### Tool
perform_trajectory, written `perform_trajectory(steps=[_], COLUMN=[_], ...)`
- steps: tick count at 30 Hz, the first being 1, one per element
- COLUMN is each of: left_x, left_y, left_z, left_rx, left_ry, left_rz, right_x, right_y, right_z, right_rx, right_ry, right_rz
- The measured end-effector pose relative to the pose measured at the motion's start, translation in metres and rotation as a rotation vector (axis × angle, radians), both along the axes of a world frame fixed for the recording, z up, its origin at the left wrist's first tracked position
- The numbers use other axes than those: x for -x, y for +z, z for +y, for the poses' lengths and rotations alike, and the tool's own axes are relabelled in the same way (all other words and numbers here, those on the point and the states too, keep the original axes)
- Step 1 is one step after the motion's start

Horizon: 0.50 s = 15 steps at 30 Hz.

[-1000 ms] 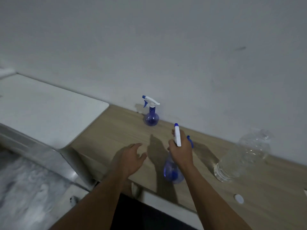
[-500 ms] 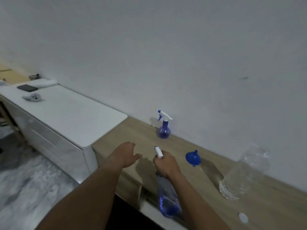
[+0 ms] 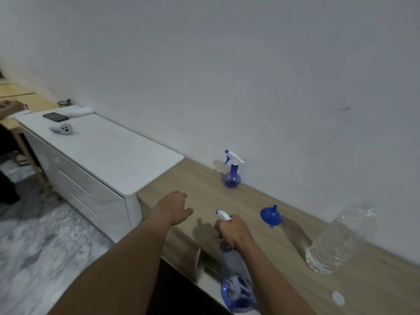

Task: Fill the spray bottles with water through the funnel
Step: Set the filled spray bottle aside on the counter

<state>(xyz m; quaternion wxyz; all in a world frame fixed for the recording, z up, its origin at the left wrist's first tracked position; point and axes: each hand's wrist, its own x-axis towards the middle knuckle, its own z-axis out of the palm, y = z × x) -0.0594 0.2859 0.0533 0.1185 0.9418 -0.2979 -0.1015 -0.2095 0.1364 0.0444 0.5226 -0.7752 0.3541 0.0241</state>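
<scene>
Here, a near spray bottle [image 3: 236,280] is held by the right hand [image 3: 234,233], the grip being closed round its neck just under the white trigger head, whose nozzle pokes out beyond the fingers. The bottle is tilted, with its blue base toward the camera and hanging past the front edge of the wooden worktop [image 3: 204,192]. The left hand [image 3: 175,208] is held above the left end of the worktop; its grip is loose, the fingers lightly curled, and nothing is held in it.

A far spray bottle [image 3: 232,171] is stood upright at the back of the worktop, close to the wall, well apart from both hands. The blue funnel [image 3: 270,215] is laid on the worktop just right of the right hand, its spout pointing up and away. Further right a large clear water bottle [image 3: 341,237] is stood (no cap is seen on it, though the top is blurred), and a small white cap [image 3: 338,298] is lying on the worktop in front of it.

To the left, a white cabinet [image 3: 109,151] is set against the worktop; a dark phone [image 3: 55,116], a pale controller [image 3: 64,129] and a small cup [image 3: 64,103] are placed at its far end. Another person's hand [image 3: 10,108] is seen at the left edge.
</scene>
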Motion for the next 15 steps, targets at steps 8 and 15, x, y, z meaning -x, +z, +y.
perform_trajectory(steps=[8,15], left_x=[0.003,0.005], left_y=[-0.004,-0.006], left_z=[0.0,0.003], left_rx=[0.005,-0.001], left_ry=[-0.009,-0.018], left_rz=[0.002,0.014], right_x=[0.01,0.013], right_y=[-0.003,-0.001], right_z=[0.0,-0.001], right_rx=[-0.076,-0.061], right_ry=[-0.028,-0.073], right_rz=[0.01,-0.036])
